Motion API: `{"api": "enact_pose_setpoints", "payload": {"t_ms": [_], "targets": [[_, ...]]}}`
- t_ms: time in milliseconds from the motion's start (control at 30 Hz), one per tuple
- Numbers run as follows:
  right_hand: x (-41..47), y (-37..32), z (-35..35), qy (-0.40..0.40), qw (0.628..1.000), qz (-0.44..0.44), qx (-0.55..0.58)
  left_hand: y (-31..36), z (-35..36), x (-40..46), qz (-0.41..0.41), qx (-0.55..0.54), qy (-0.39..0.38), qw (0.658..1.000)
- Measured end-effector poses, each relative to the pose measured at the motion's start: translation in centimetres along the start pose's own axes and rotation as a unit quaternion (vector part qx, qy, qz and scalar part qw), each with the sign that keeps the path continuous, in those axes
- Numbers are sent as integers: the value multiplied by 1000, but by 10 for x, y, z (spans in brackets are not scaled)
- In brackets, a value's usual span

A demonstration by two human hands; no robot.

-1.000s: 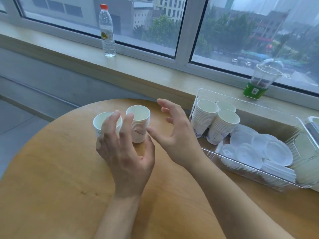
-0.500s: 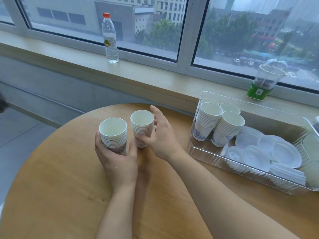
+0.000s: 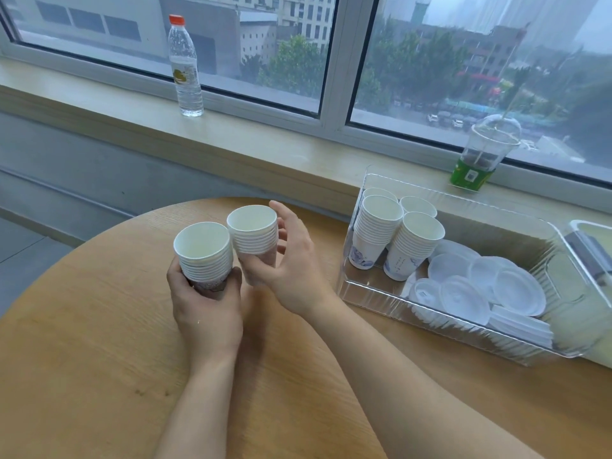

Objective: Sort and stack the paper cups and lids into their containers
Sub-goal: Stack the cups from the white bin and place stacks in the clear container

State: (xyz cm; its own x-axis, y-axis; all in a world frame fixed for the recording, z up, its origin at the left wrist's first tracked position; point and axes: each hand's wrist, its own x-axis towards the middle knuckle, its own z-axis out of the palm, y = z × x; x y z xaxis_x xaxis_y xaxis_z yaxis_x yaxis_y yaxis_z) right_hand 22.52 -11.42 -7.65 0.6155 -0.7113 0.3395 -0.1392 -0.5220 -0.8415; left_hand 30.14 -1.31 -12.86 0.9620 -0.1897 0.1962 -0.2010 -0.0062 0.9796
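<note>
Left hand [image 3: 207, 309] is wrapped around the base of one cup stack [image 3: 203, 256], fingers curled under it, holding it just above the table [image 3: 82, 342]. Right hand [image 3: 291, 260] has the second stack [image 3: 254, 235], thumb at the bottom front and fingers curved round the far side, so both hands are clamped on cups. The two stacks sit side by side, rims pretty much touching, over the far middle of the table. It's a round wooden table, light grain, and the curved far edge runs just behind the cups. To the right there's a clear plastic tray [image 3: 371, 289] with four more cup stacks [image 3: 377, 226] standing at its left end, two in front and two mostly hidden behind. The rest of the tray is a loose pile of white lids [image 3: 516, 289]; I can pick out roughly six on top but can't really count what's underneath. A bit of another container [image 3: 589, 240] pokes in at the right edge, can't tell what's in it. Bare wood between the right hand and the tray, and lots more toward the near left. Behind it all, a long windowsill [image 3: 248, 150] holds one water bottle [image 3: 184, 66] with a red cap and one dome-lid drink cup [image 3: 485, 150] with a green sleeve, rainy city outside.
</note>
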Motion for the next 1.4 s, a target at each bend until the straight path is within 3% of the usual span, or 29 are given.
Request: {"api": "enact_pose_setpoints", "payload": {"t_ms": [200,433,600,700,1033,1400], "targets": [[-25,-38,-52,36,998,-47,31,1,3,-3,5,1,-36,999],[-45,-40,-116,147,982,-75,97,12,12,-22,68,26,-100,992],[-51,-18,-151,238,960,-75,124,18,21,-43,146,61,-164,974],[-51,4,-154,264,961,-49,70,16,24,-49,207,90,-186,956],[-48,42,-144,193,969,-4,-157,14,26,-49,234,87,-197,948],[-53,48,-147,120,970,-1,-210,13,27,-52,248,91,-218,939]]}}
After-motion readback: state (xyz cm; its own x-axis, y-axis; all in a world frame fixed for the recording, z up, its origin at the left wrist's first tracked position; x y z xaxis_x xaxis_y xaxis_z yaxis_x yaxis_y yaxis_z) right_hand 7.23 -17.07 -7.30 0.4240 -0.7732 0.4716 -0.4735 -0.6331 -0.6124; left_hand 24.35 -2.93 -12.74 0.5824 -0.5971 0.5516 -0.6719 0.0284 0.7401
